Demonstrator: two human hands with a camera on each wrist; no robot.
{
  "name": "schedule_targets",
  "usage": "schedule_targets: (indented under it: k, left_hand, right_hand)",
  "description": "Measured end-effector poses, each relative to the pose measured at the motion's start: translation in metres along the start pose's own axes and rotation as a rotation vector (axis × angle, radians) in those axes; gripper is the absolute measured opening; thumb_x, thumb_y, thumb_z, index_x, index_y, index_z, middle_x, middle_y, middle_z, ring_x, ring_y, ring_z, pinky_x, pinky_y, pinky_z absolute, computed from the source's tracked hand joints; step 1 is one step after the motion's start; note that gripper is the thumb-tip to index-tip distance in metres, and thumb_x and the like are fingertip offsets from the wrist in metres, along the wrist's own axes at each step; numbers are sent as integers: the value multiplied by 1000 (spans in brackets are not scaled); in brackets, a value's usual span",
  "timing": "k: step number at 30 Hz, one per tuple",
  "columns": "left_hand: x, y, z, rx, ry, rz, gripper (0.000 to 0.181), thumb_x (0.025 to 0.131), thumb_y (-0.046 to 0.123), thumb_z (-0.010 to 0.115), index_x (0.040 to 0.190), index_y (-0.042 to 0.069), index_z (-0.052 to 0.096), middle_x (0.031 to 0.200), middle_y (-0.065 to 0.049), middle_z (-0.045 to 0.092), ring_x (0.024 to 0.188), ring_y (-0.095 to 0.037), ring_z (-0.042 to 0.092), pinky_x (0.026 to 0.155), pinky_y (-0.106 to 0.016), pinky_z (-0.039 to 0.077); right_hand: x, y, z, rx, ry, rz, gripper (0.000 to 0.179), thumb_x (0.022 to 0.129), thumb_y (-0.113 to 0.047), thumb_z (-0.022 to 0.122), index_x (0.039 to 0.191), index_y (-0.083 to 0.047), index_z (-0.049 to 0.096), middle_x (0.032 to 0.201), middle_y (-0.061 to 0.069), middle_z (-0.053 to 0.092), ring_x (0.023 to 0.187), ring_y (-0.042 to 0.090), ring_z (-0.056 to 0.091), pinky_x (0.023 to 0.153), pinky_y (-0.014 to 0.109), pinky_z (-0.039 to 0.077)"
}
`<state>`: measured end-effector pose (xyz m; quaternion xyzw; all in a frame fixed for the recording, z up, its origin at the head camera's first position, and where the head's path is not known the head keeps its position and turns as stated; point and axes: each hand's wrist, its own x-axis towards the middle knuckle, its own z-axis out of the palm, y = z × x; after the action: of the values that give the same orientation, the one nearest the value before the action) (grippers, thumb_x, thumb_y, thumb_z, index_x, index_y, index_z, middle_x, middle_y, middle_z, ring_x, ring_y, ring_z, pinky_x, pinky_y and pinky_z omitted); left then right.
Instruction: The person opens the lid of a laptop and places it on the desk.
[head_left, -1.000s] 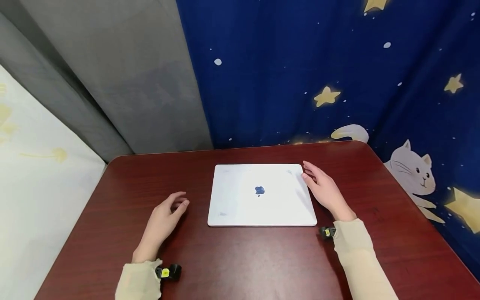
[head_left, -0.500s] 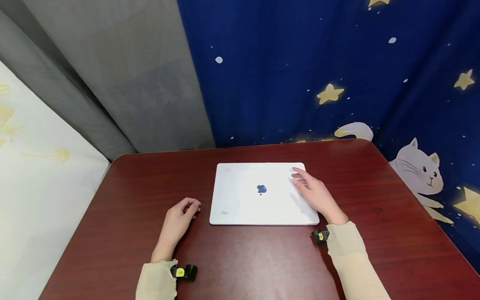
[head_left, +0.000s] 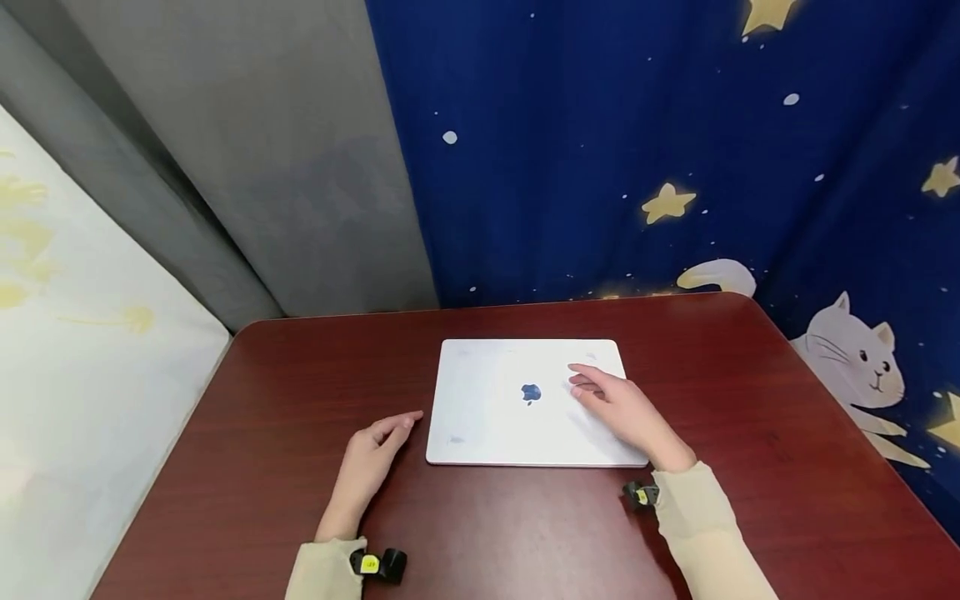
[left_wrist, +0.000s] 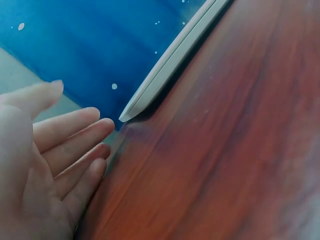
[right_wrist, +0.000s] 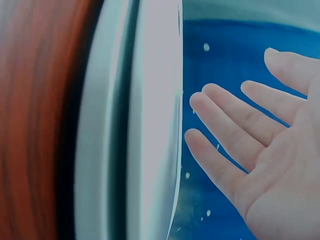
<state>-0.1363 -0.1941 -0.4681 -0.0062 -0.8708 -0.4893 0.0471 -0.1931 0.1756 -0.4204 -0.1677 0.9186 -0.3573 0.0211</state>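
Observation:
A closed silver laptop [head_left: 487, 417] with a dark apple logo lies flat on the reddish-brown table. My left hand [head_left: 371, 458] is beside its left edge, and the left wrist view shows relaxed, nearly straight fingers [left_wrist: 75, 135] near the corner of the laptop [left_wrist: 170, 60]. Over the right part of the lid hovers my right hand [head_left: 622, 412]. In the right wrist view its fingers [right_wrist: 230, 125] are extended and apart from the lid, with the thin seam of the laptop [right_wrist: 155, 120] in view. Neither hand holds anything.
The wooden table [head_left: 315, 358] has rounded far corners. A grey curtain [head_left: 300, 167] and a blue star-patterned curtain [head_left: 540, 167] hang behind it, with a white cloth [head_left: 90, 400] at left. Small black cameras [head_left: 382, 565] sit on both wrists.
My left hand has moved right, closer to the laptop's left edge. My right hand has moved left from the right edge to above the lid. The laptop stays closed; the view shifts slightly.

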Motion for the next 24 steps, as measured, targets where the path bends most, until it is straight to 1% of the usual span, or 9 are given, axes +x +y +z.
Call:
schedule_targets:
  k: [1,4,5,8,12,15,18,21,24]
  left_hand:
    - [0,1,1,22,-10,10,33,86,49,51,111,32,63,117,11,56,112,-5,47,92,-35,39]
    - [0,3,4,83,-55,79,39,84,49,53,118,30,59,129,6,47,122,-10,36,96,-44,33]
    - [1,3,5,119,-68,102,42,83,51,54,120,30,58,130,6,45,125,-11,33,96,-45,32]
    - [2,3,8,222,-92,178,52,81,54,54,125,26,54,133,4,44,128,-14,28,97,-51,28]
    - [1,2,11,347,-95,242,62,79,59,53,130,23,48,133,3,44,129,-18,27,97,-53,23]
    - [-1,1,12,405,-103,271,68,78,61,53,132,22,46,134,3,43,130,-19,26,98,-51,21]
    - [-5,1,12,438,-126,276,75,75,64,54,135,19,43,136,4,41,131,-19,24,100,-48,19]
    - [-8,1,13,489,-160,270,85,71,68,55,137,17,38,140,3,35,132,-19,21,102,-46,18]
    - [-8,2,13,541,-183,283,93,67,69,57,139,15,35,143,1,28,133,-19,18,103,-44,16]
  right_hand:
    - [0,-1,2,-4,-7,-13,45,89,-37,52,130,-18,48,114,0,60,102,14,57,88,38,43]
    - [1,-5,6,-22,-31,-40,45,89,-38,52,129,-18,49,115,-1,59,102,12,56,89,36,42]
    - [1,-6,7,-25,-40,-43,45,89,-38,53,129,-18,49,116,-2,58,102,11,56,90,36,42]
    - [2,-9,9,-42,-66,-48,45,89,-39,52,129,-19,50,117,-3,58,102,10,56,91,36,41]
    - [0,-14,11,-85,-71,-54,42,89,-37,52,127,-19,51,119,-3,57,107,12,53,93,36,39]
    - [-2,-18,14,-134,-79,-72,42,88,-36,54,127,-18,52,123,-2,54,114,16,49,95,37,37]
    - [-4,-23,19,-178,-110,-88,43,87,-35,56,127,-17,52,125,1,52,117,19,46,96,38,36]
    - [-6,-26,24,-208,-143,-92,44,86,-34,58,126,-16,53,125,2,52,117,19,45,97,37,35]
    - [-8,-28,28,-230,-157,-107,45,84,-31,61,125,-13,53,126,5,50,119,20,43,98,37,33]
